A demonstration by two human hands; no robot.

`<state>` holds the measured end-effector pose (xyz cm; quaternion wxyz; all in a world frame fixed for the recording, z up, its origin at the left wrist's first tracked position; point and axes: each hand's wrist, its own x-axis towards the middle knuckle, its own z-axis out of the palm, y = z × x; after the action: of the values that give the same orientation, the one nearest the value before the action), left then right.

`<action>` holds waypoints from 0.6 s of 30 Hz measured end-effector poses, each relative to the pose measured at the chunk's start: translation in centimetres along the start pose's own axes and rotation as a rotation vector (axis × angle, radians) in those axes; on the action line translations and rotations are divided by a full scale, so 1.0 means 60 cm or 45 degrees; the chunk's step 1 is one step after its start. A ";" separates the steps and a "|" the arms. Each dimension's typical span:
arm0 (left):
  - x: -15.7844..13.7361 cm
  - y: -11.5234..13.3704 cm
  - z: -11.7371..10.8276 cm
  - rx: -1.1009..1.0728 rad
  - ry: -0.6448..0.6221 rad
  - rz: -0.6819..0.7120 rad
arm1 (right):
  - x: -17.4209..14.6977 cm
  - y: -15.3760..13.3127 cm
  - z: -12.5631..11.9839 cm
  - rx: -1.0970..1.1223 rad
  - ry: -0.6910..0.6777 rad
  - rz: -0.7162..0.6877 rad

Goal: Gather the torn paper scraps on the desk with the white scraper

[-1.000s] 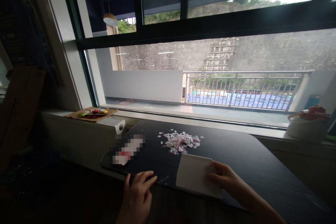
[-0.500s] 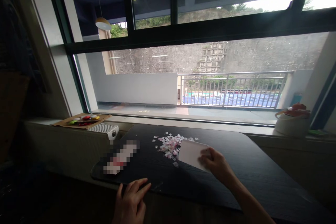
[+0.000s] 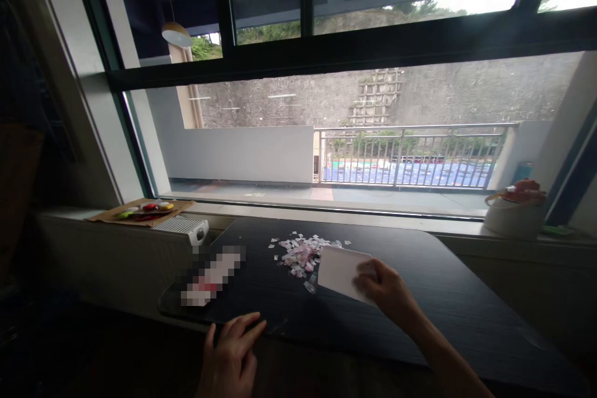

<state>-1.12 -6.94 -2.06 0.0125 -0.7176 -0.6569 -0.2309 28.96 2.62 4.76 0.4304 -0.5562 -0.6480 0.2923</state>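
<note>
Black tabletop (image 3: 466,317) on my remote feed
Left hand (image 3: 231,351) splayed at the near edge, right hand (image 3: 385,286) gripping a white card (image 3: 341,270) by the paper scraps (image 3: 303,254) — then pale sill (image 3: 265,210), window frame (image 3: 373,43), metal railing (image 3: 396,158), rough grey wall (image 3: 298,102).

Right hand (image 3: 383,285) holding flat white piece (image 3: 341,271), pale scraps (image 3: 302,255), dark table (image 3: 466,298)
</note>
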 end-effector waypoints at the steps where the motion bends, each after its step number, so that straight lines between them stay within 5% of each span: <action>1: 0.000 0.001 -0.001 -0.005 -0.003 -0.002 | -0.001 -0.001 0.003 0.016 0.004 -0.003; 8: -0.003 0.006 -0.008 0.000 -0.019 -0.002 | -0.015 -0.014 0.008 0.030 -0.184 -0.030; 14: -0.001 0.008 -0.007 -0.008 -0.009 -0.002 | 0.006 -0.005 -0.010 0.047 -0.005 -0.005; 18: 0.000 0.009 -0.007 -0.007 0.013 0.008 | 0.020 0.012 0.001 0.097 -0.032 0.109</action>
<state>-0.70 -7.14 -1.54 0.0147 -0.7186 -0.6539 -0.2362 29.24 3.94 4.39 0.4303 -0.5629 -0.6174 0.3418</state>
